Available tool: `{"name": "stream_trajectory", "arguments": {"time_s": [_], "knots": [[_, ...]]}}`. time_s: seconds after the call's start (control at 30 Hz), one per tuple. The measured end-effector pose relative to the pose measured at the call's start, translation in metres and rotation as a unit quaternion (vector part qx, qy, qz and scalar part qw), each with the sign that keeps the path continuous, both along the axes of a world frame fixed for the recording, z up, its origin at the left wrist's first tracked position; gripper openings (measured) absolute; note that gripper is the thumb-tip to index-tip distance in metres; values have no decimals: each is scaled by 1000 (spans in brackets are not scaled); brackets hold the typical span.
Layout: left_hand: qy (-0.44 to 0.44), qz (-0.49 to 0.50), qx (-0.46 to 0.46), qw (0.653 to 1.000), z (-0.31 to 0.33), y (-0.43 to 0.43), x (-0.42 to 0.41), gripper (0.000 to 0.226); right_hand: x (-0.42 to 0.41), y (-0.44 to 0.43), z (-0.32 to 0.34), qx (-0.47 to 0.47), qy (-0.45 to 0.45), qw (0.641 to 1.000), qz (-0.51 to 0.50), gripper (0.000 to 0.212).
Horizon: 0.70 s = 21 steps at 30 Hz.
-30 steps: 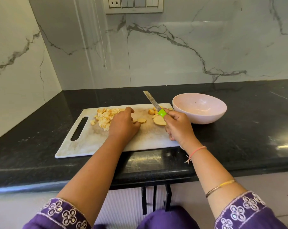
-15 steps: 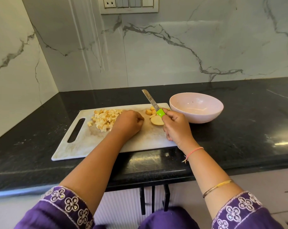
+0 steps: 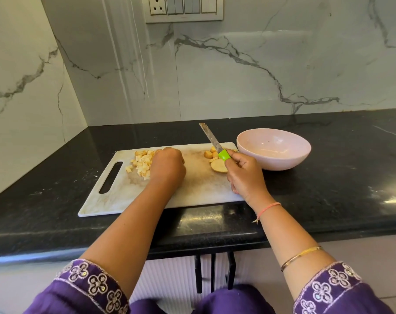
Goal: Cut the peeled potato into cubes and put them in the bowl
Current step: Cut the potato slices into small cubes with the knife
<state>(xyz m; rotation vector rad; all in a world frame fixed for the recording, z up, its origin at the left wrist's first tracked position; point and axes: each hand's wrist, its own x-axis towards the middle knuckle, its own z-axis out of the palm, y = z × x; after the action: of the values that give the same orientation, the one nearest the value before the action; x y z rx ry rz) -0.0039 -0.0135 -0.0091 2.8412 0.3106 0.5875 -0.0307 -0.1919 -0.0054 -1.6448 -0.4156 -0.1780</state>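
Note:
A white cutting board lies on the black counter. A pile of potato cubes sits on its far left part. My left hand rests knuckles up against the pile's right side, fingers curled, and hides what is under them. A round potato slice and a few chunks lie at the board's far right. My right hand grips a green-handled knife just right of the slice, the blade pointing up and away. The pink bowl, with nothing in it, stands right of the board.
The black counter runs to a marble wall at the back and left. A switch plate is on the back wall. The counter's front edge is near my body.
My left hand has slid left across the board from the middle to the cube pile, and the small pieces that lay near it are out of sight. The right hand and knife barely moved.

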Motion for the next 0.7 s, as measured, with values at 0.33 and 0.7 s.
{"name": "stream_trajectory", "arguments": {"time_s": [0.33, 0.7], "knots": [[-26, -73, -69, 995, 6, -34, 26, 34, 5, 3, -4, 1, 1, 1000, -27, 36], [26, -138, -64, 988, -3, -41, 50, 30, 15, 4, -11, -1, 4, 999, -48, 36]]}}
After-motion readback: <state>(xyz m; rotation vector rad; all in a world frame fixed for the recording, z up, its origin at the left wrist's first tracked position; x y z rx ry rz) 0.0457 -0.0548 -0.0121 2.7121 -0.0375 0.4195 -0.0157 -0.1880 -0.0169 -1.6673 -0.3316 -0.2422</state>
